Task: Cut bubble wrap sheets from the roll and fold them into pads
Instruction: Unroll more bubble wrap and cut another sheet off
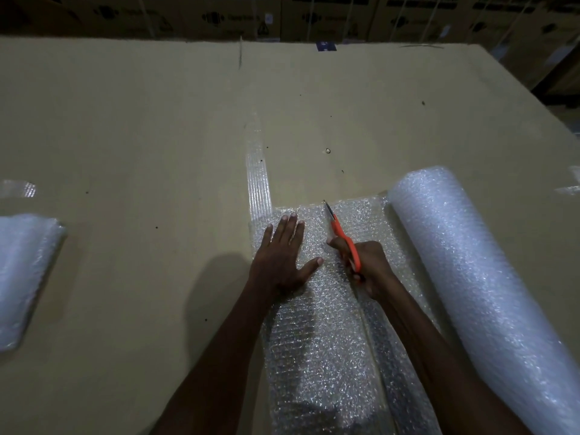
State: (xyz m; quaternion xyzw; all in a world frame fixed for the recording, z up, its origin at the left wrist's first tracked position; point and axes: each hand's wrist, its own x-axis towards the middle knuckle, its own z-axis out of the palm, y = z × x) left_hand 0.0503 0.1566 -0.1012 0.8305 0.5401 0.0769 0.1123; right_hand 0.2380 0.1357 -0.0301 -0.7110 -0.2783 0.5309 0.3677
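A bubble wrap roll (477, 277) lies on the right of the cardboard surface (141, 136). An unrolled sheet (317, 350) spreads from it to the left. My left hand (282, 255) rests flat on the sheet's left part, fingers spread. My right hand (367, 265) holds orange-handled scissors (343, 238), blades pointing away near the sheet's far edge. A cut line runs along the sheet behind the scissors toward me. A folded bubble wrap pad (25, 277) lies at the far left.
A strip of clear tape (258, 171) runs along the cardboard seam beyond the sheet. Another tape patch (18, 188) sits at the left edge. Cardboard boxes (282, 17) stand stacked behind the surface. A bubble wrap scrap (571, 183) shows at the right edge.
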